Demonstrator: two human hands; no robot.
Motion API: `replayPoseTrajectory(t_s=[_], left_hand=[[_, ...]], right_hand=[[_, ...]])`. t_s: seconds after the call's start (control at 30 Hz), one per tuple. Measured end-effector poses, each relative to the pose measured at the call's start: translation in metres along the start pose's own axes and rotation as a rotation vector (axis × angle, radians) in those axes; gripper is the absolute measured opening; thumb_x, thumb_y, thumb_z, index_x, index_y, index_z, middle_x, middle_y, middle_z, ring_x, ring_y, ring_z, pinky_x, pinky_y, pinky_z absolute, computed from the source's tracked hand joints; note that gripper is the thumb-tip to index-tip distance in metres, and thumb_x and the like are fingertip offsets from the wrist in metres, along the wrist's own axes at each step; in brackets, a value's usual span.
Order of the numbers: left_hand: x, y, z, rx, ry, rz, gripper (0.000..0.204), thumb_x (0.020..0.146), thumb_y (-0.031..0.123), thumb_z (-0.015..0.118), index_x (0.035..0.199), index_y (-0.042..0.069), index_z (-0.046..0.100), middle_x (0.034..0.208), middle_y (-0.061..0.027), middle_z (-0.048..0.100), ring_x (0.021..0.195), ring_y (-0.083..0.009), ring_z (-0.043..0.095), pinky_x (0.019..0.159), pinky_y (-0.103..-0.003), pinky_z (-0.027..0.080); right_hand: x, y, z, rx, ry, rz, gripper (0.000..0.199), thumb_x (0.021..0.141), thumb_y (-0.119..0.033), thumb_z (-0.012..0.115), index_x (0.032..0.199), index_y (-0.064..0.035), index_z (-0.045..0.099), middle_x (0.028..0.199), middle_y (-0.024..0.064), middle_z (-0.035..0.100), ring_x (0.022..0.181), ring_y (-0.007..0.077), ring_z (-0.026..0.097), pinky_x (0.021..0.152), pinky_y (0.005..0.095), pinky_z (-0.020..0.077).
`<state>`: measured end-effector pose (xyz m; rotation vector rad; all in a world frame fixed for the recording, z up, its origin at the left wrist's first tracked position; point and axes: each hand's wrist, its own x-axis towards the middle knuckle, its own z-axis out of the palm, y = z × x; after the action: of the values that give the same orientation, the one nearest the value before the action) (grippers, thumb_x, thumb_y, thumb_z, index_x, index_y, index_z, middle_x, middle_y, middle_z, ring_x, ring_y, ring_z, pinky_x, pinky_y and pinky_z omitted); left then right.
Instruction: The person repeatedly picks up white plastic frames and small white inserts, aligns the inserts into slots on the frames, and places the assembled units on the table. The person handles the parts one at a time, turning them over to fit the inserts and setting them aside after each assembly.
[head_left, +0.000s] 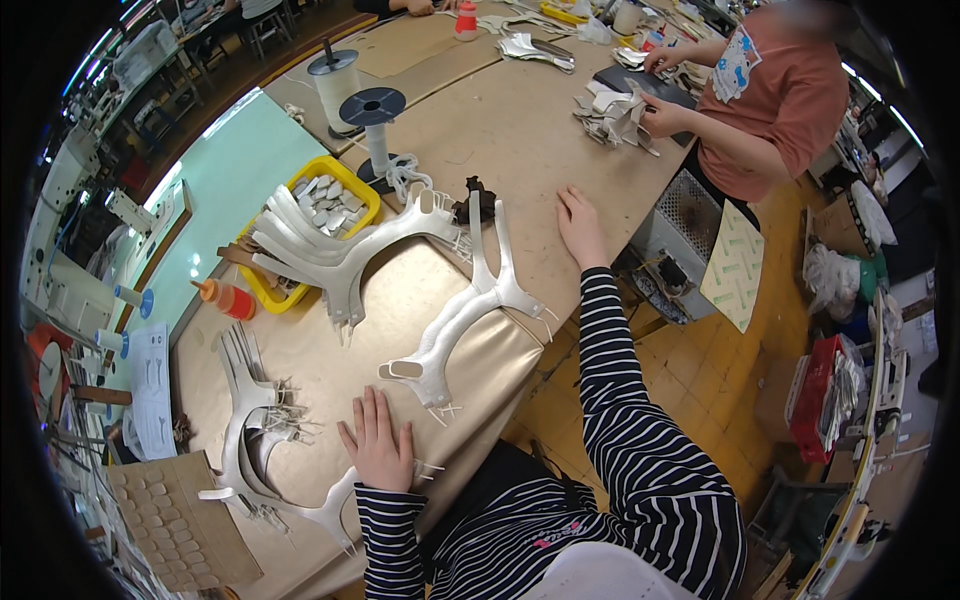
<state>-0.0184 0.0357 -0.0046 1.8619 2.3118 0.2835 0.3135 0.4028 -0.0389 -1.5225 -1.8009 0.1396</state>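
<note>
My left hand [378,442] lies flat on the tan worktable [500,140], fingers apart, holding nothing. It rests just below a white Y-shaped cut piece [462,312] and right of a stack of similar silver-white pieces [255,440]. My right hand [580,228] also lies flat and empty on the table, to the right of the Y-shaped piece's upper arm. A second stack of white pieces [335,245] fans out over a yellow tray [362,190]. Both sleeves are black-and-white striped.
An orange glue bottle [226,298] stands left of the tray. Two thread spools [375,125] stand behind it. A person in an orange shirt [775,100] handles small white pieces [612,112] at the far right end. A perforated cardboard sheet [175,520] lies at bottom left.
</note>
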Motion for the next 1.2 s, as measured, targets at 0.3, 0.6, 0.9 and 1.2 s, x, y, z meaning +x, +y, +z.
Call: replayPoseTrajectory(t_s=[0.3, 0.6, 0.9, 1.2], left_hand=[[0.000, -0.001, 0.003, 0.019, 0.026, 0.015, 0.065, 0.100, 0.037, 0.053, 0.156, 0.008, 0.039, 0.163, -0.0104, 0.035, 0.151, -0.0311, 0.031, 0.122, -0.060, 0.012], [0.001, 0.000, 0.003, 0.027, -0.008, -0.004, 0.065, 0.099, 0.036, 0.054, 0.156, 0.009, 0.039, 0.163, -0.0107, 0.035, 0.151, -0.0318, 0.031, 0.122, -0.061, 0.013], [-0.001, -0.003, 0.007, -0.005, 0.013, -0.022, 0.072, 0.099, 0.040, 0.053, 0.155, -0.001, 0.034, 0.164, -0.0158, 0.033, 0.151, -0.0326, 0.030, 0.123, -0.060, 0.012], [-0.001, -0.002, 0.004, -0.040, 0.015, -0.018, 0.073, 0.098, 0.041, 0.054, 0.156, 0.001, 0.033, 0.163, -0.0159, 0.033, 0.151, -0.0324, 0.031, 0.123, -0.060, 0.012]], right_hand=[[0.000, 0.001, -0.001, -0.007, -0.012, -0.004, 0.032, 0.097, -0.018, 0.060, 0.122, 0.0002, 0.068, 0.135, 0.0218, 0.062, 0.127, 0.0391, 0.057, 0.109, 0.0428, 0.0451], [0.004, 0.005, 0.001, -0.051, -0.094, -0.024, 0.036, 0.100, -0.021, 0.056, 0.130, -0.0026, 0.063, 0.140, 0.0209, 0.057, 0.129, 0.0385, 0.053, 0.112, 0.0463, 0.0420], [0.002, -0.001, 0.010, -0.485, -0.021, 0.199, 0.062, 0.098, -0.046, 0.054, 0.147, -0.0074, 0.051, 0.153, 0.0190, 0.047, 0.141, 0.0342, 0.044, 0.120, 0.0503, 0.0280], [0.108, 0.028, -0.019, -0.360, -0.416, 0.470, 0.085, 0.091, -0.052, 0.063, 0.155, -0.0034, 0.037, 0.142, 0.0206, 0.058, 0.131, 0.0363, 0.056, 0.109, 0.0448, 0.0455]])
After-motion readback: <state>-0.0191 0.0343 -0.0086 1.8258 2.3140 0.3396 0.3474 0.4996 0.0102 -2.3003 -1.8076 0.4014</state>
